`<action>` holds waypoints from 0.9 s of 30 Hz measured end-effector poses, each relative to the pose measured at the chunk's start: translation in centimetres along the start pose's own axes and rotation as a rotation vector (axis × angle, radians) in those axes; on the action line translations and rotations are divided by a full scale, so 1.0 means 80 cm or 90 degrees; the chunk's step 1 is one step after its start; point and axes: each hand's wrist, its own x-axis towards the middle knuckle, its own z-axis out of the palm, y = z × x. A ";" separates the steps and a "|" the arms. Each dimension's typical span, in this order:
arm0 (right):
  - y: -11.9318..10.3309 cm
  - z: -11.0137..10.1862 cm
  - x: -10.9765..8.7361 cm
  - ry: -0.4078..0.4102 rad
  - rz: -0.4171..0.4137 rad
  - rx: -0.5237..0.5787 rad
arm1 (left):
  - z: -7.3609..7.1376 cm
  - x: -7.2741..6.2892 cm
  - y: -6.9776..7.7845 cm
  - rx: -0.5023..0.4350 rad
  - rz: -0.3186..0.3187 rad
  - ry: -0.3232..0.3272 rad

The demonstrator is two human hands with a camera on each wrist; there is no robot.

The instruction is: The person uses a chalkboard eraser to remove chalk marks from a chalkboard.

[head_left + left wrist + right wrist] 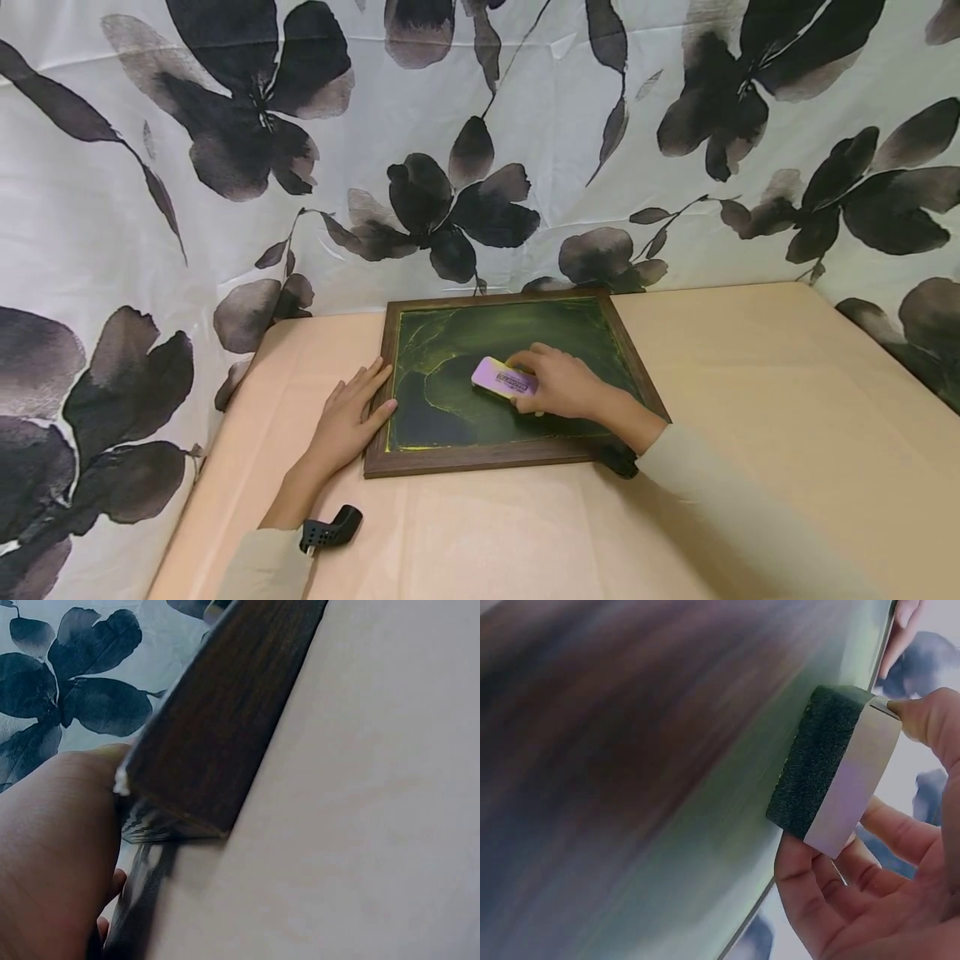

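A green chalkboard [517, 325] in a brown wooden frame [480, 459] lies on the table, with yellow chalk lines and smears on its surface. My right hand [564, 385] grips a board eraser [504, 378] by its sides, near the middle of the board. The eraser has a pink-purple back with a dark label; in the right wrist view its dark felt pad [817, 761] faces the board. My left hand [347, 418] rests on the frame's left side, fingers extended along the edge. From the left wrist, the frame's corner [202, 750] shows close beside that hand.
The table [750, 367] has a light tan cover. Behind it and at both sides hangs a white cloth [570, 100] with dark flowers. A black wrist device [333, 528] sits on the left wrist; another [618, 460] shows under the right wrist.
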 end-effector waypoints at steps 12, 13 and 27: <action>0.081 -0.034 -0.044 0.183 0.074 -0.065 | -0.001 0.000 0.002 0.004 0.000 0.001; 0.088 -0.040 -0.049 0.200 0.089 -0.059 | -0.001 -0.001 0.002 0.002 0.001 0.001; 0.189 -0.086 -0.129 0.215 0.298 -0.038 | 0.001 -0.003 0.005 0.004 0.001 0.005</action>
